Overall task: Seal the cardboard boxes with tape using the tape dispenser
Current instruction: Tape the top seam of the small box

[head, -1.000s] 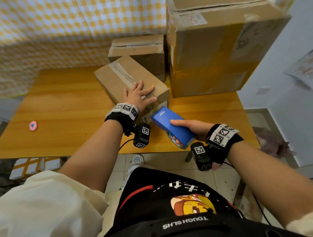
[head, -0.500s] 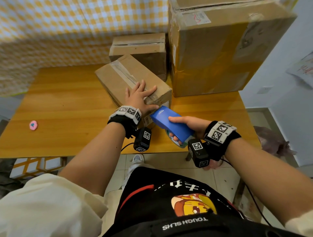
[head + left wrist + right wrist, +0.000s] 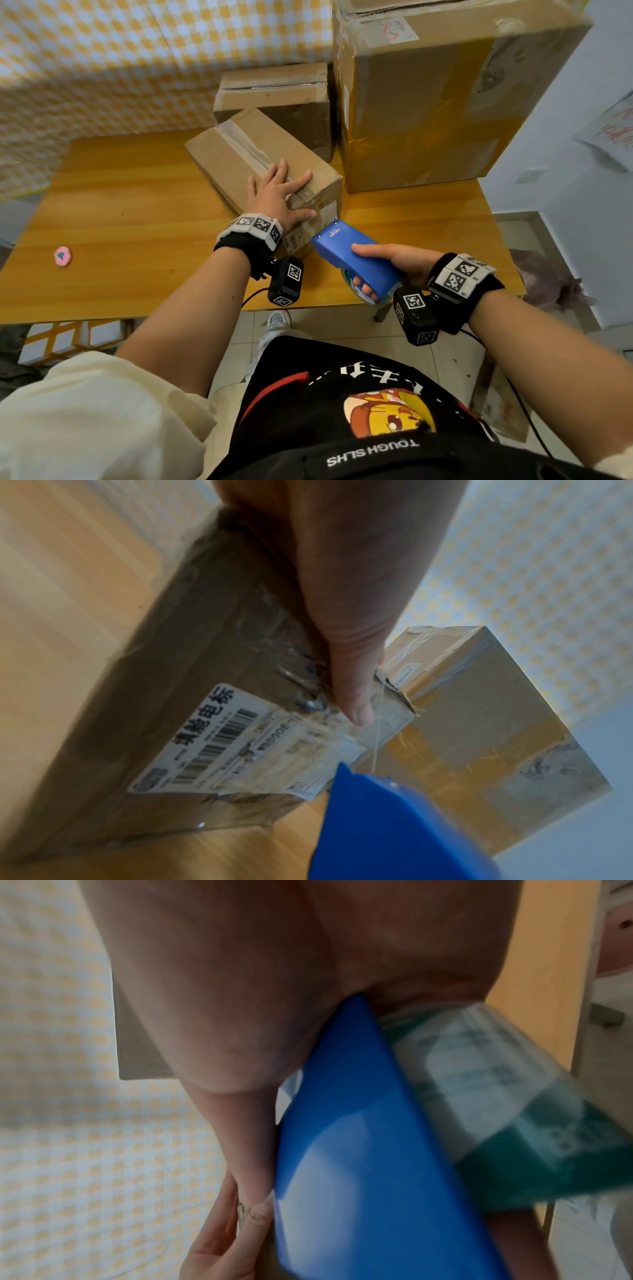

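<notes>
The left hand (image 3: 274, 197) is lying flat with fingers spread on top of the small cardboard box (image 3: 239, 161), thumb hooking over the near end by the shipping label (image 3: 219, 739), and that looks like bracing, so the box is not sliding while tape goes on. The box is sitting angled near the middle of the counter (image 3: 137, 219), toward its near edge, with a second small box (image 3: 274, 99) behind it and a tall box (image 3: 428, 102) filling the far right corner. The right hand (image 3: 400, 262) is gripping the blue tape dispenser (image 3: 356, 258), fingers curling under it and thumb along its side, with the roll of tape (image 3: 496, 1096) tucked under the housing. Its nose is meeting the box's near end just beside the label, and a thin strand of tape (image 3: 378, 739) is stretching from dispenser to box in the left wrist view. So the strip seems to be anchoring on the end face, probably to run up over the top seam. A small pink object (image 3: 62, 256) is lying near the counter's left edge, well apart.
</notes>
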